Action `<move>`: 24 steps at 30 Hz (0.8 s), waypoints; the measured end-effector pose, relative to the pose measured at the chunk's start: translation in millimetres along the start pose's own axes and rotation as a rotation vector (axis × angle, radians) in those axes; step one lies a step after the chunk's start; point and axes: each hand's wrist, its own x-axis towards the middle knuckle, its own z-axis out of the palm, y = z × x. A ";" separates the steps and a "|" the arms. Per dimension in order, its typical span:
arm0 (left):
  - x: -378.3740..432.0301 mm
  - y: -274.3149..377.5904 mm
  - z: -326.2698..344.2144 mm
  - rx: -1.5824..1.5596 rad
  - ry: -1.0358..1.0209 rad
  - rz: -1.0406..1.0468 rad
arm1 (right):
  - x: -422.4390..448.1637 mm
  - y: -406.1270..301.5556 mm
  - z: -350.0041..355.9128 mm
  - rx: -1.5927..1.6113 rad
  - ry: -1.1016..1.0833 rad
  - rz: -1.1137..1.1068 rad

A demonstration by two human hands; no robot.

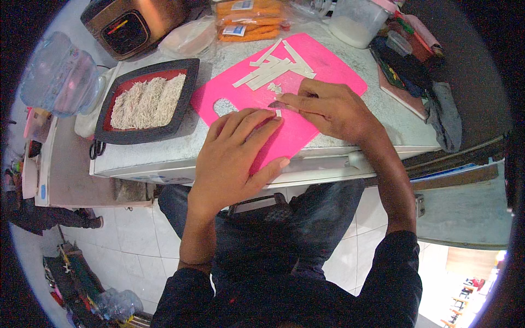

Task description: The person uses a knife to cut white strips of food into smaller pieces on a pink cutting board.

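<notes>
On the pink cutting board [338, 67], my right hand [334, 108] grips a small knife, its blade tip [275, 105] pointing left at the board. My left hand [231, 153] presses down with its fingertips on a short white strip [278, 112], close beside the blade; most of the strip is hidden under the fingers. Just beyond the blade lies a little heap of fine white slivers [275, 87]. Farther back, several flat white strips [270, 69] overlap loosely. The knife's handle is covered by my right hand.
Left of the board stands a black-rimmed tray [188, 88] of thin white shreds [145, 102], with scissors handles [97, 149] by its corner. Behind are bagged orange goods [248, 20], a brown appliance [135, 24] and a tub of white powder [357, 24]. A drawer front [320, 170] borders the near edge.
</notes>
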 end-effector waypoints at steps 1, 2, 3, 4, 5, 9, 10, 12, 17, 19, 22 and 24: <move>0.3 -0.1 0.3 -0.003 0.002 -0.001 | -0.2 -1.5 -0.6 0.019 0.005 0.013; 1.0 0.1 0.1 -0.011 0.000 0.000 | -0.5 -2.7 -1.5 0.037 0.011 0.025; 1.4 0.3 0.3 -0.018 -0.004 0.001 | -0.7 -2.2 -1.9 0.042 0.012 0.017; 1.3 0.2 0.9 -0.020 -0.003 -0.001 | -0.3 -2.9 -1.7 0.052 0.015 0.016; 1.1 0.1 1.7 -0.022 0.001 0.002 | -0.7 -3.9 -2.0 0.059 0.019 0.015; 0.2 0.0 0.6 -0.013 0.004 0.000 | 1.3 -5.2 -3.4 0.079 0.032 0.001; -0.1 -0.4 1.4 -0.014 0.004 -0.002 | 1.0 -5.4 -4.1 0.083 0.035 0.000; -0.2 -0.7 3.0 0.000 0.016 0.012 | 0.0 -4.8 -2.8 0.084 0.037 -0.005; -0.7 -1.4 1.1 -0.006 0.005 0.000 | 3.2 -2.6 -5.2 0.031 -0.030 -0.015; 0.2 -0.9 1.1 -0.012 0.004 -0.001 | -1.6 0.2 -9.4 0.065 -0.025 -0.021; 1.8 0.6 1.8 -0.005 -0.012 0.001 | -5.2 1.3 -10.6 0.108 -0.007 -0.029; 1.4 0.8 0.8 0.014 -0.010 -0.005 | -5.0 1.1 -8.6 0.118 0.010 -0.033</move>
